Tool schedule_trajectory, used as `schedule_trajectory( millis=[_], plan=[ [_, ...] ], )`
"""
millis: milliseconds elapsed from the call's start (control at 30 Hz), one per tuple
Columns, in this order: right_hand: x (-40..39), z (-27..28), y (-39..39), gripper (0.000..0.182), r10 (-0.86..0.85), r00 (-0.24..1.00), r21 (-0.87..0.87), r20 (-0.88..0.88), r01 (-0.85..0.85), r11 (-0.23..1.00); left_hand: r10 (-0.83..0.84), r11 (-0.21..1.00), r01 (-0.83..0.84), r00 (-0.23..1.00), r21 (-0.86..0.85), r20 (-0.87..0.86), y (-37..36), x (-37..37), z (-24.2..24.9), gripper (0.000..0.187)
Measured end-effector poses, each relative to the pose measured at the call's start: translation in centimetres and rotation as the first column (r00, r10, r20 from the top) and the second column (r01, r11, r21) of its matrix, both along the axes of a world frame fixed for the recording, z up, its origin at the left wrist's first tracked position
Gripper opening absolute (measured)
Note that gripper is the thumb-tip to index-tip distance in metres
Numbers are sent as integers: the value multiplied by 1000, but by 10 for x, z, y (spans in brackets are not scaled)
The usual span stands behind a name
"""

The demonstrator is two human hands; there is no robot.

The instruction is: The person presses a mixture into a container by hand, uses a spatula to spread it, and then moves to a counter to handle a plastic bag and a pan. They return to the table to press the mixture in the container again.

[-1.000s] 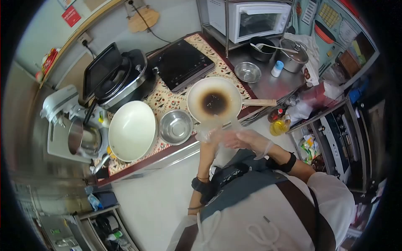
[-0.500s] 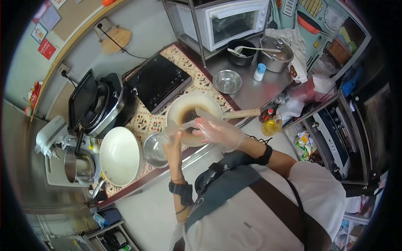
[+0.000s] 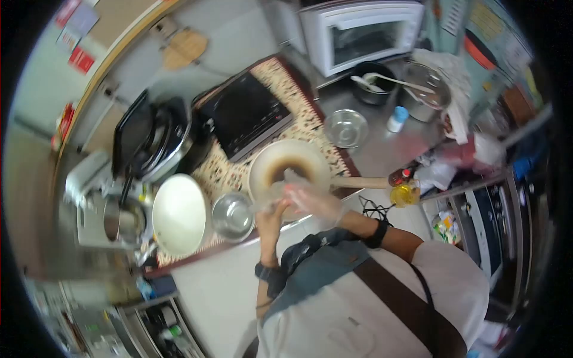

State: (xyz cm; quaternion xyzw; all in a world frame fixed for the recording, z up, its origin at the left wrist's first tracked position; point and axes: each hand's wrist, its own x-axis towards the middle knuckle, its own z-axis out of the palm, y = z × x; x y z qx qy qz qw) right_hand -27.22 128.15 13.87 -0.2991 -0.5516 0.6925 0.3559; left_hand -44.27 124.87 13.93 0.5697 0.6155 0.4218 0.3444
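Both my hands are close together over the near edge of a white pan [image 3: 258, 164] with dark brown liquid [image 3: 283, 171] in it. A loose, clear plastic glove [image 3: 327, 206] covers my right hand [image 3: 307, 200], its fingers stretched toward my left. My left hand [image 3: 273, 213] has its thumb and fingers closed on thin clear plastic by the right fingers; blur hides exactly which part it grips. Left of the hands stands a clear bowl [image 3: 233, 218]. The pan's wooden handle [image 3: 361, 182] points right.
A large white wok [image 3: 179, 216] sits at left, near a stand mixer [image 3: 89, 176]. Behind the pan lies a black induction cooker [image 3: 242, 113]. A glass bowl [image 3: 346, 128], blue-capped shaker [image 3: 397, 119], black pot [image 3: 373, 89] and oil bottle [image 3: 404, 194] are at right.
The camera view has shifted, so the whole scene sits further right. My hands stay together over the pan's near edge, with the plastic still between them, and look more blurred.
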Motion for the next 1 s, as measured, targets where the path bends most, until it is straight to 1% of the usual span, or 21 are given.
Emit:
schedule_trajectory(
  millis=[67,100,133,167,200,300,333,400,467,500,533,633,667,733,767,800,833,867,933,967,1000],
  plan=[
    [0,-29,8,44,30,992,52,-125,-24,998,41,999,-43,992,-10,-117,6,5,-7,21],
    [3,-12,6,43,-37,922,-302,-387,-89,949,76,994,-87,983,-63,-166,8,6,-6,21],
    [9,10,2,44,-37,928,-352,-371,-103,930,105,984,-132,972,-119,-211,11,5,-6,21],
    [15,22,3,45,-39,935,-400,-353,-113,910,191,979,-199,970,-40,-148,14,2,-15,21],
    [18,15,10,50,-3,928,-437,-374,-173,882,265,964,-263,961,39,-84,15,-5,-24,20],
    [18,34,18,54,-13,915,-487,-403,-203,849,220,974,-227,961,21,166,14,-14,-14,18],
    [17,31,21,56,31,895,-450,-446,-253,856,180,983,-182,950,-16,255,9,-9,-6,17],
    [9,35,20,56,16,930,-474,-368,-202,857,97,995,-79,902,-58,421,5,-2,12,16],
    [2,32,18,56,-8,966,-482,-259,-121,868,71,997,-71,969,-7,237,2,2,17,17],
    [0,29,17,55,4,967,-473,-255,-128,872,61,998,-64,988,16,139,1,3,19,17],
    [-1,28,16,55,18,968,-464,-251,-137,875,85,996,-90,980,18,182,1,3,20,15],
    [-8,36,10,53,91,982,-412,-167,-153,898,163,986,-165,974,-2,157,-1,-1,14,15],
    [-13,39,6,52,124,984,-389,-130,-166,906,168,984,-173,978,29,124,-2,-1,14,17],
    [-16,36,5,54,168,985,-365,-33,-168,916,195,976,-199,979,86,54,-4,-2,14,19],
    [-17,34,4,55,187,982,-349,17,-170,921,205,976,-204,979,71,-16,-4,-4,9,21],
    [-18,33,-1,54,133,989,-434,-61,-146,889,210,977,-206,974,55,-85,-3,-7,-1,22],
    [-18,26,-1,54,134,990,-438,-50,-143,887,207,978,-204,967,38,-151,-2,-7,-12,24],
    [-16,15,1,54,130,991,-441,-39,-134,888,244,967,-251,960,-33,-139,0,-6,-21,24],
    [-19,21,-3,48,92,996,-465,-3,-83,881,386,917,-399,866,28,-316,6,-9,-32,23],
    [-17,23,-4,48,188,978,-250,94,-160,955,447,885,-461,801,67,-398,9,-13,-37,22],
    [-12,24,-2,47,254,945,-31,206,-253,967,466,879,-470,807,83,-361,12,-19,-45,23]
  ],
)
